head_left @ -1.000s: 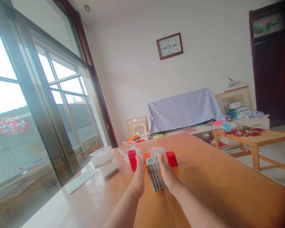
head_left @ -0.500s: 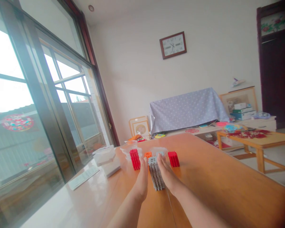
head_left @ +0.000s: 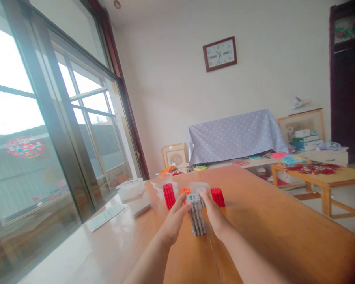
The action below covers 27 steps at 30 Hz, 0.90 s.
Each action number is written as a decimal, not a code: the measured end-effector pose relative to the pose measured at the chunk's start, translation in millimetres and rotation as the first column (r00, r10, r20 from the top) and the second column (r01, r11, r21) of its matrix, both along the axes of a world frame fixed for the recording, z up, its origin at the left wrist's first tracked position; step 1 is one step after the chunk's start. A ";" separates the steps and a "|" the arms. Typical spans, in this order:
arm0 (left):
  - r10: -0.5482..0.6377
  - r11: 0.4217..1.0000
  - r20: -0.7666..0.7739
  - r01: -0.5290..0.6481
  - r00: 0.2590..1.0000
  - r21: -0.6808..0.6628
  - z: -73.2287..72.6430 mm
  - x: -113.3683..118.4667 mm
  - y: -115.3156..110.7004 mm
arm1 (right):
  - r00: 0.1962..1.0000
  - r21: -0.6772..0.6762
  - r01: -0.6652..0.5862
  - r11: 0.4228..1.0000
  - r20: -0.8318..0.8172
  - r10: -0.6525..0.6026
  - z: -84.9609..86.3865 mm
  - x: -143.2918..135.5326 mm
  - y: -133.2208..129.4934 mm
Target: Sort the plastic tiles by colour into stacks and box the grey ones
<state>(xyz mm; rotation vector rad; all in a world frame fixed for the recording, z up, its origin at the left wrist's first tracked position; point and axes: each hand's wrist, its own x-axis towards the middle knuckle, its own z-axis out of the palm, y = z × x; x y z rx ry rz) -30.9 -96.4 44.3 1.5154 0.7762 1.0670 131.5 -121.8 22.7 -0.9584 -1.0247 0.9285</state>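
A tall grey stack of lattice-like plastic pieces (head_left: pixel 197 221) stands on the wooden table between my hands. My left hand (head_left: pixel 174 223) is at its left side, fingers stretched forward and thumb by the stack's upper edge; whether it touches is unclear. On the right, my right hand (head_left: pixel 215 216) has its fingers extended beside the stack, near more grey pieces partly hidden behind them. A red stack (head_left: pixel 168 196) stands beyond my left hand, and another red stack (head_left: pixel 218 197) beyond my right. Orange pieces (head_left: pixel 185 191) show behind the grey stack.
Clear plastic containers (head_left: pixel 161 184) sit behind the stacks. To the left on the table (head_left: pixel 263 228) are white boxes (head_left: pixel 133 197) and a paper sheet (head_left: pixel 105 217). A low wooden table (head_left: pixel 328 179) with red items stands at the right, beyond the table's edge.
My left hand has turned and shifted slightly left, its thumb now apart from the fingers. My right hand has moved slightly right. The grey stack still stands between them.
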 end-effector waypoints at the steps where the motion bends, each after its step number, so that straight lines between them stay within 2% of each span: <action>1: -0.011 1.000 -0.004 0.011 1.000 -0.004 2.4 -1.9 0.5 | 1.000 -0.013 -0.005 1.000 0.002 0.005 1.7 0.3 -1.2; 7: -0.101 0.995 0.026 0.101 0.995 0.001 6.9 -6.0 10.4 | 0.999 -0.030 -0.036 0.999 0.008 0.036 2.3 1.6 -0.4; 12: -0.106 0.994 0.054 0.107 0.993 -0.008 2.3 -7.5 17.3 | 0.999 -0.044 -0.036 0.998 0.016 0.036 2.0 1.3 0.3; 20: -0.113 0.993 0.075 0.114 0.991 -0.003 2.4 -8.0 14.8 | 0.999 -0.051 -0.048 0.998 -0.016 0.048 7.6 1.5 -6.3; 23: -0.072 0.997 0.068 0.073 0.995 -0.017 0.7 -9.2 16.0 | 1.000 -0.049 -0.014 0.999 0.004 0.014 8.7 2.3 -6.0; 27: -0.012 1.000 0.042 0.012 0.999 -0.014 -1.9 -11.2 13.4 | 0.992 -0.051 0.098 0.994 0.078 -0.094 5.9 6.5 -1.0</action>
